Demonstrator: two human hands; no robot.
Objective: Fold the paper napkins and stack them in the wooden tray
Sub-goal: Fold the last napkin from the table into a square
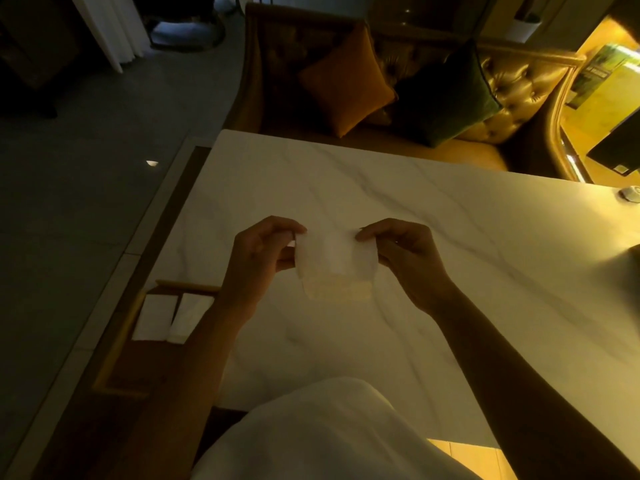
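A white paper napkin (pixel 334 259) hangs above the marble table (pixel 450 271), held up by its two top corners. My left hand (pixel 259 258) pinches the left corner and my right hand (pixel 401 251) pinches the right corner. The napkin's lower part looks translucent and sags toward the table. The wooden tray (pixel 117 344) lies at the table's left side, partly hidden by my left forearm. Two folded white napkins (pixel 173 317) lie side by side in its far end.
A tufted golden sofa (pixel 502 98) with an orange cushion (pixel 346 81) and a dark green cushion (pixel 446 98) stands behind the table's far edge. A small round object (pixel 628 194) sits at the table's far right. Grey floor lies to the left.
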